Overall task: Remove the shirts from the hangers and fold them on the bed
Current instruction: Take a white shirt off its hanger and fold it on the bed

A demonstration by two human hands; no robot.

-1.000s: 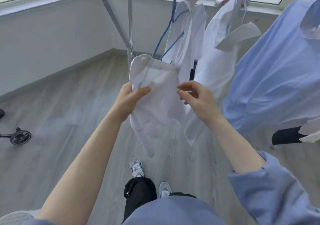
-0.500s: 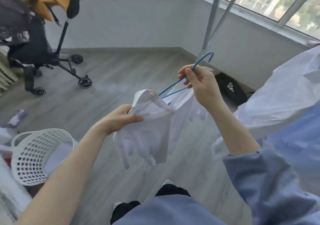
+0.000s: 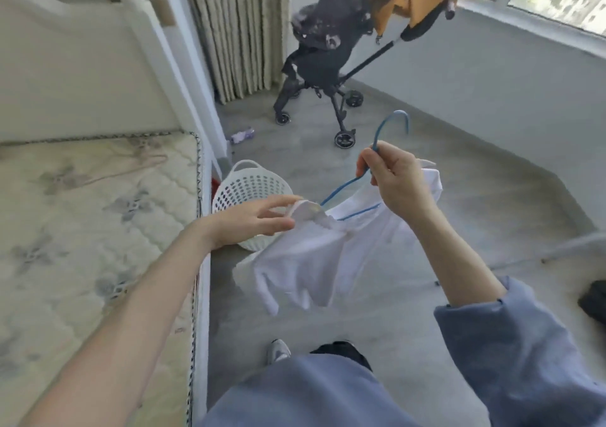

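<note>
"What did the bed [image 3: 203, 298] carry?"

"A bare quilted mattress [image 3: 82, 229] with a faded flower print."

"And the floor [image 3: 459, 197]?"

"It was grey. A white perforated basket [image 3: 249, 187] stood on it just beside the bed's edge. A black stroller [image 3: 323, 65] stood on its wheels farther off, and a small purple packet [image 3: 242, 135] lay between them."

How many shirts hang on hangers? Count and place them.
1: a white shirt on the hanger in the right hand, left hand at its collar. Others may be hidden.
</note>
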